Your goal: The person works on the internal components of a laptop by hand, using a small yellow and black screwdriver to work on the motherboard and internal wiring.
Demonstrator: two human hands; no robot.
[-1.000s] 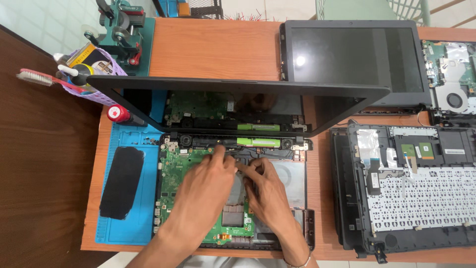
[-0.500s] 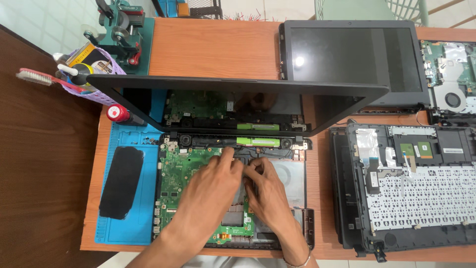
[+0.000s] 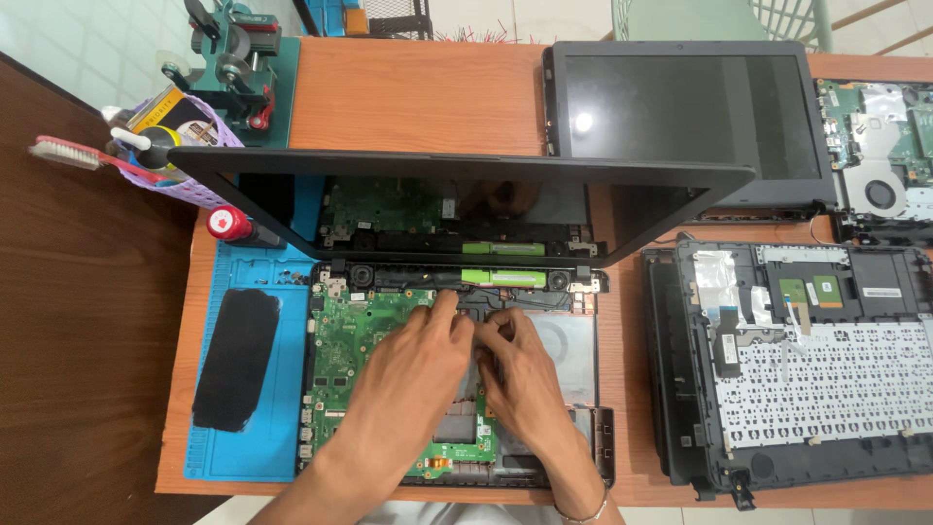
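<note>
In the head view, at lower centre of the frame, my left hand [image 3: 413, 374] and right hand [image 3: 520, 374] press curled fingertips together onto the opened laptop's green motherboard [image 3: 355, 345], gripping something too small to tell; a slip could, I judge, damage the board.

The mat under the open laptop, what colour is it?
The mat is bright blue, seen best in the head view, left of the hands.
</note>
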